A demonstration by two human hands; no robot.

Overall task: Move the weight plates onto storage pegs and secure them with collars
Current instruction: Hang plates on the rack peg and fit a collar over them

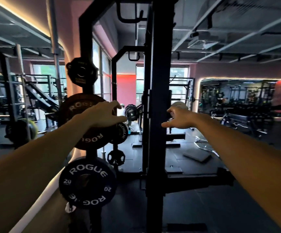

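Three black weight plates hang on pegs of the left rack post. A small plate (pixel 81 72) is at the top, a large ROGUE plate (pixel 75 106) in the middle and a ROGUE 20 plate (pixel 87 182) at the bottom. A smaller ROGUE plate (pixel 122 132) shows behind the middle one. My left hand (pixel 102 116) lies over the middle plate's right side, fingers curled and apart. My right hand (pixel 178 119) is spread open to the right of the dark centre upright (pixel 158 98), holding nothing. No collar is clearly visible.
A small plate (pixel 115 157) hangs low behind the rack. A bar with plates (pixel 131 112) rests on a farther rack. A flat pad (pixel 197 156) lies on the dark floor. Benches and machines fill the right side; another rack with a plate (pixel 21 130) stands left.
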